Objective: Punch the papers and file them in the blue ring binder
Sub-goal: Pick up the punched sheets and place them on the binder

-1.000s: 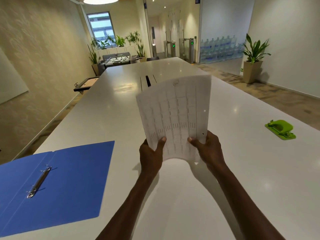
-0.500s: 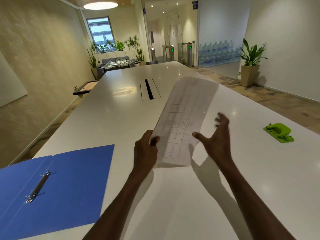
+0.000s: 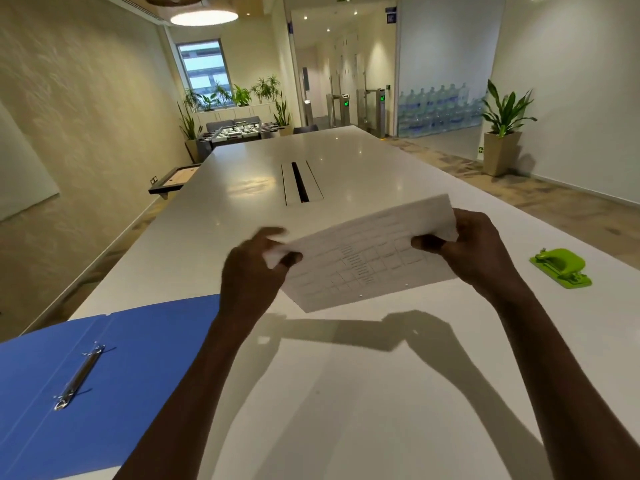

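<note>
Fingers and thumbs of both hands, left hand [image 3: 254, 271] and right hand [image 3: 474, 252], pinch opposite short ends of the papers [image 3: 367, 258], keeping the stack level and well above the white table [image 3: 346, 393], probably so its edges stay flush. Largest of the task's things, the blue ring binder [image 3: 138, 358] lies open at the left with its ring mechanism [image 3: 79, 377] exposed to receive sheets. Two small holes appear along the stack's near edge, which suggests punching is done, and the green hole punch [image 3: 561, 267] sits untouched at the right.

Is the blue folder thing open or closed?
Open. The blue ring binder lies spread flat on the white table, both covers down, with its metal rings showing in the middle. No papers are in it.
</note>
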Available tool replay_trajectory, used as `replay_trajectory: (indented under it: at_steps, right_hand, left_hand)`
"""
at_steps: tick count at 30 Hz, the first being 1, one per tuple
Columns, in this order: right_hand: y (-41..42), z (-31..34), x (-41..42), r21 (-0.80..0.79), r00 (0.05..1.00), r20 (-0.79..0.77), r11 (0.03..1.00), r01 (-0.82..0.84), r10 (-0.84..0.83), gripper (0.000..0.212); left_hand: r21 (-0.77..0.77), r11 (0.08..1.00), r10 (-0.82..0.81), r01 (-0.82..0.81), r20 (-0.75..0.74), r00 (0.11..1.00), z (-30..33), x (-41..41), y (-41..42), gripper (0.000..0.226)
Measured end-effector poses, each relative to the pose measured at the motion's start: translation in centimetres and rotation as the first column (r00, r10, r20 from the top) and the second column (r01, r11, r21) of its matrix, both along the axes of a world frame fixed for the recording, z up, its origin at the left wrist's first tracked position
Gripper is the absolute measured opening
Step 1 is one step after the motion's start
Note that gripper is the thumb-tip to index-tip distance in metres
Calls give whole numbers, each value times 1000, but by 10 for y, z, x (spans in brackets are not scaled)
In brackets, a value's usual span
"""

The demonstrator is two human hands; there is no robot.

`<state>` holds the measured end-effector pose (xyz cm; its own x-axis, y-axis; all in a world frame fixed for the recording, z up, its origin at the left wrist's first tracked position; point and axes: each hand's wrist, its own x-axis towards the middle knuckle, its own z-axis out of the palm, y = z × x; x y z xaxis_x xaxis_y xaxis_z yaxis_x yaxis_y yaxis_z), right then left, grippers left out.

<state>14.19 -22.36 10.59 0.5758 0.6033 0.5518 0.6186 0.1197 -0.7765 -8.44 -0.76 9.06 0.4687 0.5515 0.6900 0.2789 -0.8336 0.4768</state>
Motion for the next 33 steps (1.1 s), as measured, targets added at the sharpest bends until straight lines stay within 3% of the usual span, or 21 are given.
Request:
replay_trajectory:
  at_steps: [2, 4, 7, 9, 10, 13, 17, 20, 22, 25, 30, 33]
  right_hand:
    - [-2, -7, 7, 33, 993, -118, 999, 5, -1, 27]
    - [-5, -13, 14, 57, 972, -232, 998, -16, 29, 27]
    - [-5, -24, 18, 38, 945, -323, 998, -50, 60, 33]
    - [-1, -31, 14, 20, 946, -324, 999, 26, -18, 30]
    - [1, -34, 10, 22, 948, -313, 997, 75, -64, 28]
    - [8, -40, -5, 83, 952, -265, 980, 181, -153, 26]
    - [19, -52, -23, 133, 937, -252, 951, 280, -240, 30]
    - [22, -85, -30, 22, 920, -294, 960, 278, -260, 26]
    - [21, -109, -33, -104, 894, -372, 968, 227, -250, 32]
    - [20, -121, -26, -173, 875, -408, 963, 204, -259, 42]
    - [21, -99, -13, -126, 891, -379, 968, 217, -250, 50]
    - [20, -78, -6, -96, 889, -327, 947, 305, -320, 78]
  left_hand:
    - [-148, 983, 140, -109, 220, 965, -4, -3, 5, 84]
    - [-432, 901, 131, 21, 319, 939, -3, -4, 7, 102]
    - [-671, 586, -220, 454, 407, 886, -8, -1, 8, 70]
    - [-700, 444, -342, 559, 445, 828, -17, 2, 2, 46]
    - [-707, 452, -329, 543, 433, 839, -21, 5, -2, 41]
    - [-711, 647, -79, 276, 297, 952, -29, 17, -14, 37]
    - [-663, 728, 103, 176, 359, 928, -40, 29, -28, 17]
    - [-709, 697, 130, 112, 278, 952, -64, 31, -36, 24]
    - [-750, 659, 144, 64, 209, 967, -86, 30, -39, 34]
    - [-761, 646, 145, 57, 196, 970, -104, 29, -38, 41]
    - [-610, 793, 119, -2, 150, 981, -86, 31, -19, 38]
    - [-421, 907, 78, -9, 146, 986, -63, 29, -7, 26]
